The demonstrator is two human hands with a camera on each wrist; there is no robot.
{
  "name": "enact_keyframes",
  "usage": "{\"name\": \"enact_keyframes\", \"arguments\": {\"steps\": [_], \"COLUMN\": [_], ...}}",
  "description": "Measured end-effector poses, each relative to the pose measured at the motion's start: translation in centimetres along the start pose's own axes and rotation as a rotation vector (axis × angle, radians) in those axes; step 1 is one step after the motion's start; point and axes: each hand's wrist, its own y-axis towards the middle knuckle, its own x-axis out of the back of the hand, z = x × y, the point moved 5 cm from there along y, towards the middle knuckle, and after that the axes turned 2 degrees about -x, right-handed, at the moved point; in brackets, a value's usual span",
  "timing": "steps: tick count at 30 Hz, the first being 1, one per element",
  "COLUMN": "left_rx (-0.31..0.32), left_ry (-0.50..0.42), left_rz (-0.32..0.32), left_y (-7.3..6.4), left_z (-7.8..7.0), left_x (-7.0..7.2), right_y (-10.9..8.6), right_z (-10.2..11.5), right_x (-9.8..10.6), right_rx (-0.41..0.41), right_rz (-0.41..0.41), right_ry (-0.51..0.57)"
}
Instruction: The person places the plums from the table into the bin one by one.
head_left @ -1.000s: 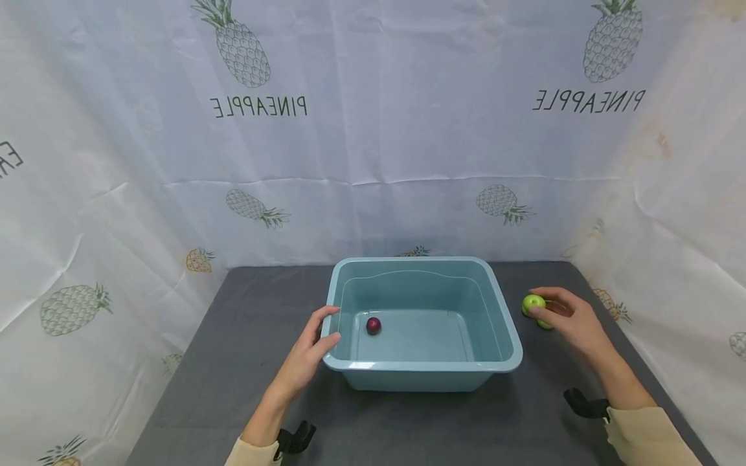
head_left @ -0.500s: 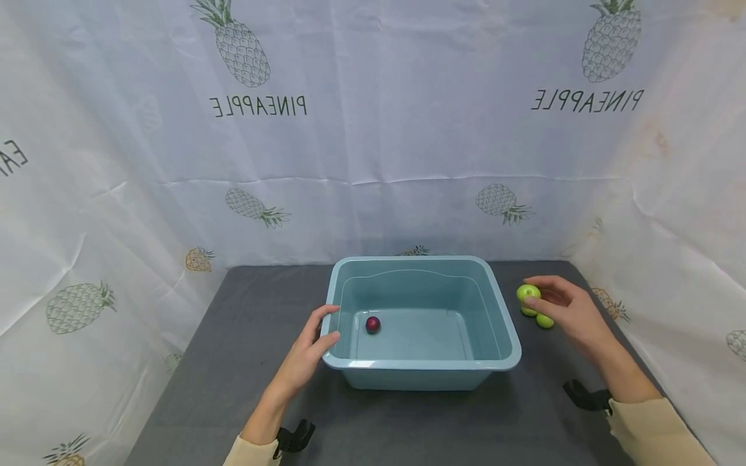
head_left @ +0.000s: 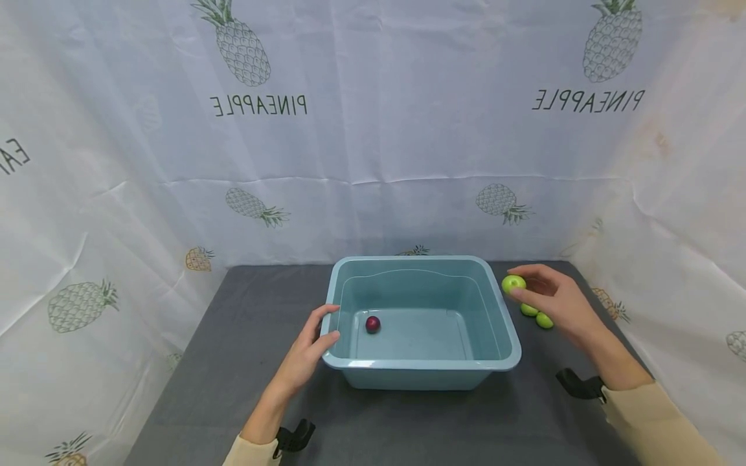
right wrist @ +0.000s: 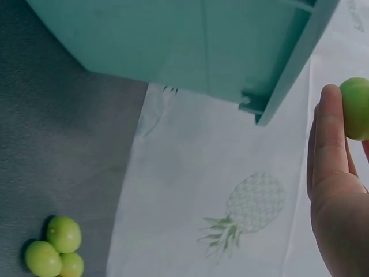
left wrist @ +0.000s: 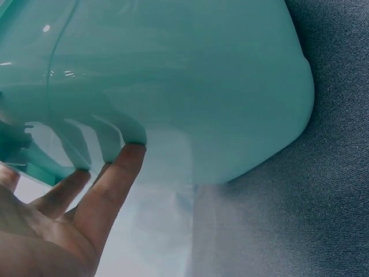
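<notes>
Green fruit [head_left: 513,284] has moved up and left, nearer the tub [head_left: 408,377]

Thumb and fingers of the right hand [head_left: 553,298] pinch it, just beside the tub's right rim in the head view; the left hand [head_left: 304,353] grips the left rim, fingers against the outer wall. It looks light, firm and smooth enough to slip, probably bruising if dropped; best held across its middle. Three other fruits [right wrist: 64,234] lie together, though the head view shows only two. The right wrist view cuts off the held one, and its height is hard to tell
</notes>
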Motion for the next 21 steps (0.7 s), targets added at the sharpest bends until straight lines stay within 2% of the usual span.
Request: {"name": "enact_keyframes", "arguments": {"steps": [17,21], "left_rx": [-0.001,-0.015], "left_ry": [-0.001,-0.018], "left_rz": [-0.002,0.012], "left_y": [0.1,0.1], "left_z": [0.0,0.0], "left_x": [-0.1,-0.1], "right_y": [2.1,2.5], "right_z": [5.1,6.1], "right_x": [-1.4,-2.0], "right_rx": [0.045,0.071], "right_rz": [0.092,0.131], "right_ry": [-0.096,-0.072]}}
